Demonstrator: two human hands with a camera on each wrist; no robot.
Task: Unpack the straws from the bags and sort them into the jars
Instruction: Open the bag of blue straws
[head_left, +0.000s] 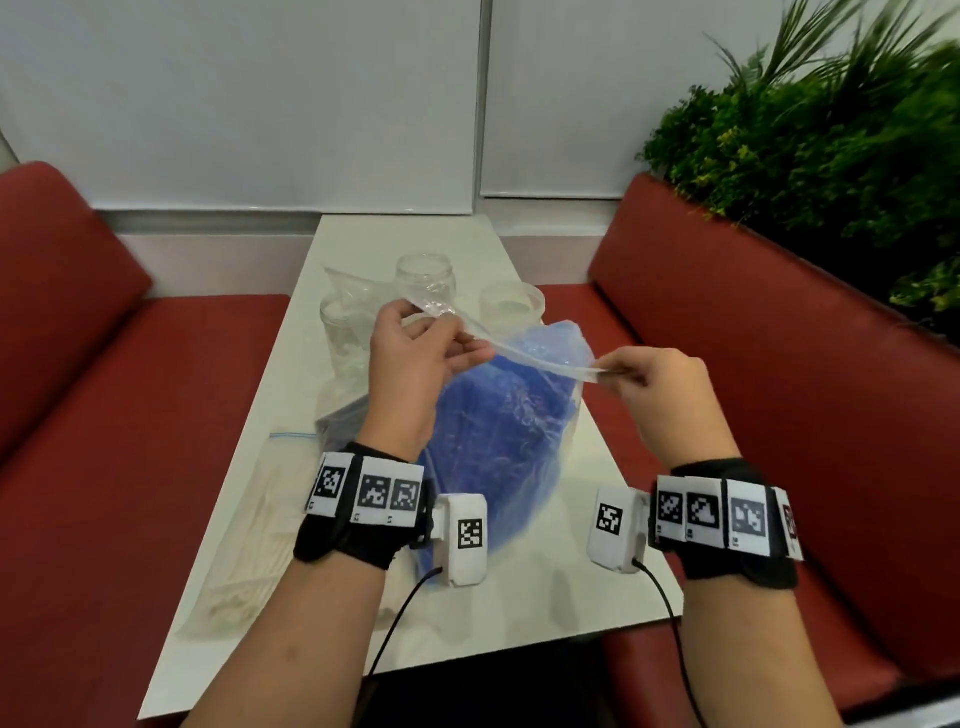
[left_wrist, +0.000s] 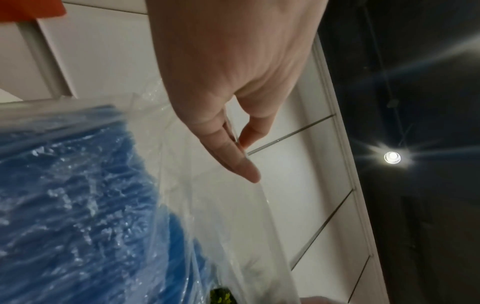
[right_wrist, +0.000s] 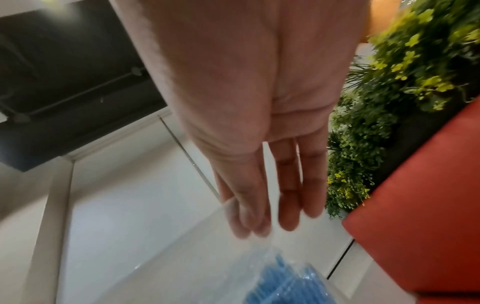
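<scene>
A clear plastic bag (head_left: 519, 364) full of blue straws (head_left: 493, 431) is held up over the white table (head_left: 545, 597). My left hand (head_left: 415, 353) pinches the bag's top edge at its left end; in the left wrist view thumb and fingertips (left_wrist: 241, 144) pinch the film beside the blue straws (left_wrist: 78, 195). My right hand (head_left: 644, 374) pinches the same edge at its right end, and the right wrist view has its fingertips (right_wrist: 249, 222) on the plastic above the straws (right_wrist: 285, 283). Three clear glass jars stand behind the bag: one far (head_left: 425, 273), one left (head_left: 343, 332), one right (head_left: 511, 304).
A zip bag of pale straws (head_left: 249, 519) lies on the table at the near left. A darker bag (head_left: 343, 415) lies under my left wrist. Red bench seats (head_left: 104, 415) flank the table, with green plants (head_left: 831, 130) behind the right one.
</scene>
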